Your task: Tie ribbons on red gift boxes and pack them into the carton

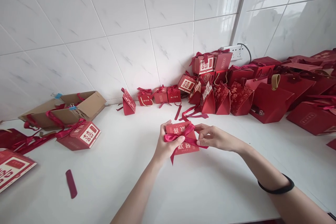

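A red gift box (pixel 187 148) with pale printed characters rests on the white table in front of me. Across its top runs a dark pink ribbon tied in a bow (pixel 187 131). My left hand (pixel 168 143) grips the box from its left side, the thumb pressing on the ribbon near the knot. At the right side, my right hand (pixel 212 136) pinches the ribbon's right loop or tail between thumb and fingers. Part of the box is hidden by my hands and the bow.
Many red gift boxes (pixel 220 98) are grouped along the tiled wall and to the right. An open cardboard box (pixel 91 106) with ribbons stands at the left, near another ribboned box (pixel 78 138). A ribbon scrap (pixel 71 183) lies left front. A power strip (pixel 236 51) sits by the wall.
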Available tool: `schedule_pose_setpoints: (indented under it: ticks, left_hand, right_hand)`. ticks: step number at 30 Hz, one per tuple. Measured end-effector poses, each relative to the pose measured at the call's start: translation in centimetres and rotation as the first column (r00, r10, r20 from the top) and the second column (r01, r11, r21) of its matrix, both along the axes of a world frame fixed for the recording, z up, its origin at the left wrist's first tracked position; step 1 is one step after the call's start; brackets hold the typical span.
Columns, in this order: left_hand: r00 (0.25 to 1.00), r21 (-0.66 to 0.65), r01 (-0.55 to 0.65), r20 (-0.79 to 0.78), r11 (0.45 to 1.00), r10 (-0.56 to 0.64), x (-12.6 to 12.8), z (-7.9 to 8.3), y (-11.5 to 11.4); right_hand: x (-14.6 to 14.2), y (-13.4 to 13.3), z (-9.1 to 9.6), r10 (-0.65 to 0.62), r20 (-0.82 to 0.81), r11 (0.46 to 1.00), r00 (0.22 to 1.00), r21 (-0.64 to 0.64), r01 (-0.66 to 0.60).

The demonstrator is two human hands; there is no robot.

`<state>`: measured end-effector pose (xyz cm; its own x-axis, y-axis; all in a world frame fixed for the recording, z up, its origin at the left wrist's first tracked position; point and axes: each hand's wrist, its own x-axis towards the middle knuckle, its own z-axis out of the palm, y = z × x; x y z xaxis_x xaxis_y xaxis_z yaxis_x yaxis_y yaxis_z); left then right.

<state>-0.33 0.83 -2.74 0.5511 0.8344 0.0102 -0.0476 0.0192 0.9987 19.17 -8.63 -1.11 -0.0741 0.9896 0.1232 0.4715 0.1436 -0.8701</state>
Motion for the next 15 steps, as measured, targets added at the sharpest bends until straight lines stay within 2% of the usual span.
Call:
schedule_pose_setpoints:
  ticks: [5, 10, 15]
  left_hand:
    - [1.000, -0.017, -0.013, 0.026, 1.000, 0.014, 0.09, -0.24, 0.17]
    - [1.000, 0.006, -0.017, 0.009, 1.000, 0.017, 0.07, -0.41, 0.16]
    - [0.999, 0.042, -0.032, -0.002, 0.999, 0.032, 0.10, -0.50, -0.02]
  right_hand:
    - [0.22, -0.16, -0.27, 0.044, -0.033, 0.997, 0.998, -0.062, -0.046]
    - [0.22, -0.37, -0.03, 0.099, -0.076, 0.993, 0.992, -0.059, -0.103]
    - [0.19, -0.57, 0.37, 0.147, -0.022, 0.986, 0.989, -0.076, -0.149]
